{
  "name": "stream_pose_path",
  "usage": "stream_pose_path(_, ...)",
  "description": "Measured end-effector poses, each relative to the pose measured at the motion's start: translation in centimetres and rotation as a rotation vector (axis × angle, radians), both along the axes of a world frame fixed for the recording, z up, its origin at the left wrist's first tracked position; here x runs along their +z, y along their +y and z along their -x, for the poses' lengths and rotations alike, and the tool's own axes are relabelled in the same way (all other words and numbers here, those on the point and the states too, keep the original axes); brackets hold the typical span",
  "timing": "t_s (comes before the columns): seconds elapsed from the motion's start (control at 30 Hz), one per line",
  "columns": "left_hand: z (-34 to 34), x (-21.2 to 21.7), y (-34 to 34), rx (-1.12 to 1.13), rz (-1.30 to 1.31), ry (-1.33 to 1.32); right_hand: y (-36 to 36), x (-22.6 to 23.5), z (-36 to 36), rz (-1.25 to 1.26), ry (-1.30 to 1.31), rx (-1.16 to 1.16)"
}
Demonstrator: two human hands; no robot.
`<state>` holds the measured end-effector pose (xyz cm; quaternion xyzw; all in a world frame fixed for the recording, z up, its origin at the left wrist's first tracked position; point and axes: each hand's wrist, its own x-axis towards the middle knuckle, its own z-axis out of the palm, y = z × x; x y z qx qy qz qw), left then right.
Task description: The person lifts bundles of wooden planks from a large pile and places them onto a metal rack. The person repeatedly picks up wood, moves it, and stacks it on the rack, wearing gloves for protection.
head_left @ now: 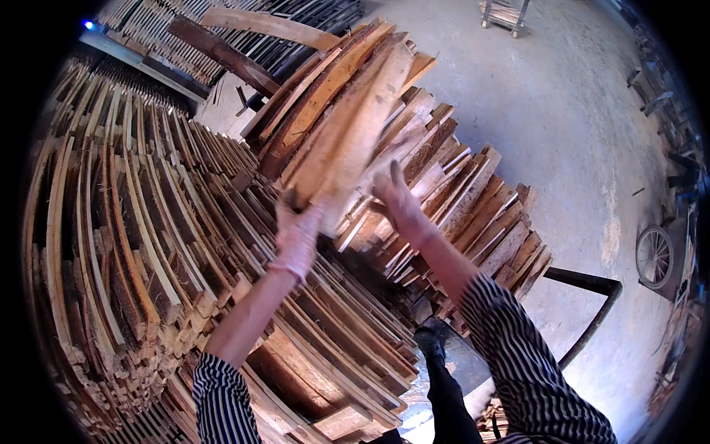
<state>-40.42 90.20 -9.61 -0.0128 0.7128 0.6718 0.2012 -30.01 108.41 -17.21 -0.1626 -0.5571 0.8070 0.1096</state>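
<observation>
A wide, pale wooden board, smeared by motion, slants away from me over a loose heap of rough boards. My left hand is closed at the board's near end; part of its grip is blurred. To the right of that board, my right hand is held with fingers apart and nothing in it, above the heap. Bark-edged boards lie beside the pale one at the far end of the heap.
Tall layered stacks of boards fill the left side and run under my left arm. A bent dark metal bar juts out at right. Beyond it are a spoked wheel and concrete floor. A small cart stands far off.
</observation>
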Motion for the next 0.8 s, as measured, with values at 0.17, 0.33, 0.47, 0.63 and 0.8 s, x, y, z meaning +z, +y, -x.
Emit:
stream_pose_path(0.17,-5.5,7.8,4.6,-0.323,0.287,-0.473,1.7,0.9,2.2,0.793,0.197,0.004)
stream_pose_path(0.33,-2.7,6.8,5.4,-0.548,0.602,0.081,2.6,3.3,-1.0,0.736,0.07,0.153)
stream_pose_path(0.47,-3.0,2.7,7.7,-0.187,0.378,0.213,2.8,5.7,-2.5,0.664,-0.042,0.116)
stream_pose_path(0.63,-6.0,2.7,7.7,-0.415,0.162,-0.33,3.6,7.2,-7.2,0.534,-0.264,0.053)
stream_pose_path(0.8,-13.6,8.3,3.0,-0.654,0.315,-0.094,1.7,7.9,-10.6,0.434,-0.292,0.11)
